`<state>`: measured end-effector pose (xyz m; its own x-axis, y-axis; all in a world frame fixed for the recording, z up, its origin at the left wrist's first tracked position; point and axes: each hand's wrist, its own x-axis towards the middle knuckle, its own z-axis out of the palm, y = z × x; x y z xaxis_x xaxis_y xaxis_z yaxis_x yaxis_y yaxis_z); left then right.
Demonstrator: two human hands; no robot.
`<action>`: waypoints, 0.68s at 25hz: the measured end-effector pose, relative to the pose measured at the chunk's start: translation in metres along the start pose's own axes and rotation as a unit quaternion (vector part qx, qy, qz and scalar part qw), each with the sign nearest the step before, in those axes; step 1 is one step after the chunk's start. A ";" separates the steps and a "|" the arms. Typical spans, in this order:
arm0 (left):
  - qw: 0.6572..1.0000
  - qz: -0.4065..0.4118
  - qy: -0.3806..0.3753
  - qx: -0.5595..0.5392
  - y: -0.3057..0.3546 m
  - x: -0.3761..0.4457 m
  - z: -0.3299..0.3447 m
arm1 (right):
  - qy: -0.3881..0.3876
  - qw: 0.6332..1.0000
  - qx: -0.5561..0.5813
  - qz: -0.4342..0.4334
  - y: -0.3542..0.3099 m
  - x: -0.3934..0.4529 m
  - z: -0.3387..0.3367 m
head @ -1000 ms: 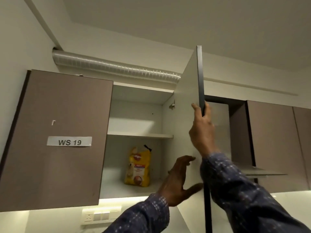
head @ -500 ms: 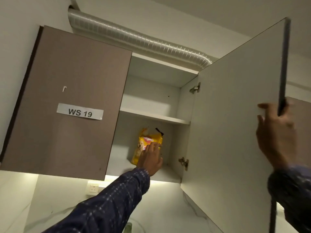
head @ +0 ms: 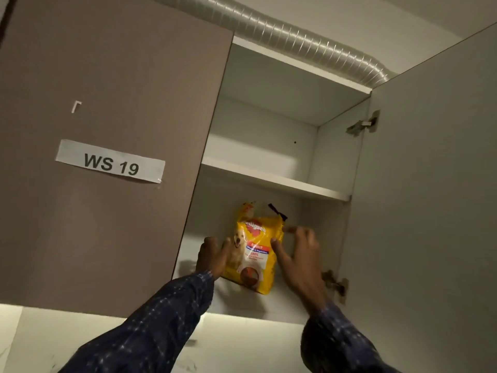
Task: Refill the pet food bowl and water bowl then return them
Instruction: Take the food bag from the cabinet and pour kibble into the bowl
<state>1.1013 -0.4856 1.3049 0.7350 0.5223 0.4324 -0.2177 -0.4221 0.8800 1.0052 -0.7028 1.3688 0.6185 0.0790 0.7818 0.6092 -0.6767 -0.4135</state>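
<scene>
Left grip (head: pixel 212 255) and right grip (head: pixel 297 254) clasp one yellow food bag (head: pixel 251 254). It is on the lower shelf (head: pixel 242 302), one of two.

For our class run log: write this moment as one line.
step: fetch food | left hand: grips pet food bag | right hand: thumb on bag, grip unclear | cabinet door: open

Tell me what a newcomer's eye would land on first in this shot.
The yellow pet food bag stands out on the lower shelf of the open cabinet, with the left hand and right hand holding its two sides. Next comes the white label reading WS 19 on the closed brown door to the left, and the ribbed silver duct running above the cabinet.
</scene>
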 end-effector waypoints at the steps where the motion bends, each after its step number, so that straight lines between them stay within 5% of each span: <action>1: 0.998 -0.025 0.003 -0.052 -0.002 0.014 0.004 | -0.041 0.996 0.055 0.059 0.014 0.011 0.030; 5: 0.988 -0.076 -0.056 -0.120 -0.001 0.045 0.023 | -0.026 0.933 0.243 0.262 0.086 0.055 0.121; 10: 0.969 -0.108 -0.161 -0.152 -0.016 0.068 0.061 | -0.065 0.865 0.383 0.319 0.118 0.074 0.162; 17: 0.982 -0.089 -0.068 -0.150 0.004 0.046 0.056 | 0.028 0.870 0.361 0.334 0.102 0.061 0.155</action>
<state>1.1702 -0.5047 1.3169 0.8532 0.4551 0.2548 -0.2430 -0.0856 0.9663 1.1821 -0.6536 1.3019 0.9415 -0.2056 0.2670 0.2882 0.0808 -0.9542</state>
